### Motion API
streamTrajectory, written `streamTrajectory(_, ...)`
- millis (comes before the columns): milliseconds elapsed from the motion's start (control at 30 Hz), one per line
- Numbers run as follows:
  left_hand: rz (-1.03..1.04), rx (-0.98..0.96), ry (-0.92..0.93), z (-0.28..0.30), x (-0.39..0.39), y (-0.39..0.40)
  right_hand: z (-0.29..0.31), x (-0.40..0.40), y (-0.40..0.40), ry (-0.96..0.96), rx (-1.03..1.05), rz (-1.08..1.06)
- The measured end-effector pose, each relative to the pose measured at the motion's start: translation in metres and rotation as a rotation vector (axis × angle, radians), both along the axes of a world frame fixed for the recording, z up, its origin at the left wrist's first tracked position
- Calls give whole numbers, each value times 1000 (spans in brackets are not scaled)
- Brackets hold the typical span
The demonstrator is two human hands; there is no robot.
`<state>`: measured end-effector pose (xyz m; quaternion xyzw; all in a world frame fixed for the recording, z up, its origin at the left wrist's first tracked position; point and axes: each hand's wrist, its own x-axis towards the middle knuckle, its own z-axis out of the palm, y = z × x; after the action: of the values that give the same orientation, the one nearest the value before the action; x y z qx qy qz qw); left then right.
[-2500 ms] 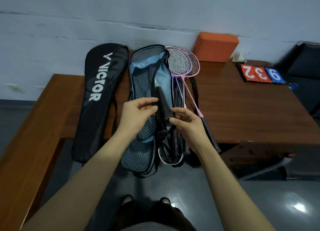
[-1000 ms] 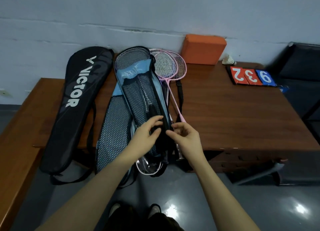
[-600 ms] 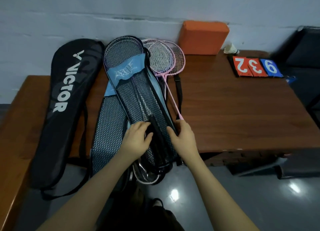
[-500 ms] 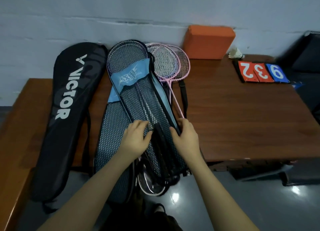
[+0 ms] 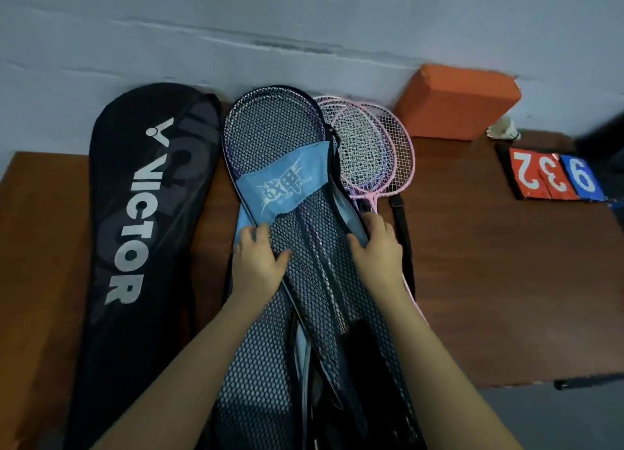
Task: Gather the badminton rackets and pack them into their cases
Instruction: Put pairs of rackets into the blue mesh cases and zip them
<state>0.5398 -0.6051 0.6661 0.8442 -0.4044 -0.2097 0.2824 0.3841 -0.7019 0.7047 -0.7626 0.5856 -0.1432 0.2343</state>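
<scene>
A brown table [image 5: 489, 280] is being used to hold everything. On the far left, a black case [image 5: 141, 230] with big white letters is lying flat and zipped shut. What is inside it cannot be told.

Next to it, a blue mesh case [image 5: 287, 186] is being worked on. Dark rackets [image 5: 270, 125] are being seen through the netting, with their round heads up by the wall. The low end of the case is hanging off the table edge.

The left hand [image 5: 258, 263] is being laid on the left side of the mesh case. Its fingers are curled a little and are being pressed onto the blue cloth and netting. The right hand [image 5: 378, 250] is being laid on the right side. Its fingers are being hooked over the blue edge of the case, so that edge is being gripped.

Just beside the right hand, two pink rackets [image 5: 371, 149] are lying on the table, partly under the mesh case. They are not packed yet. Farther right, an orange block [image 5: 456, 101] and number cards [image 5: 553, 176] are being left alone.

It looks like the step now is the closing of the mesh case over the dark rackets. Next, the two edges probably need to be pulled together and the zip found and slid along. After that, a case will be needed for the pink rackets.
</scene>
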Motion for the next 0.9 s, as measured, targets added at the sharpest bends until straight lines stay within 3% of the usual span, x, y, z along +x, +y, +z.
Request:
streamTrajectory(267, 114, -200, 170, -8, 11, -12, -7, 19, -13, -71, -55, 96)
streamTrajectory(433, 121, -313, 124, 6, 8, 1, 0, 13, 0, -131, -186, 177)
streamTrajectory(600, 21, -457, -55, 22, -10, 31, 1, -6, 31, -193, -269, 248)
streamTrajectory(900, -82, -25, -357, 3, -17, 63, 3, -13, 50, -194, -97, 238)
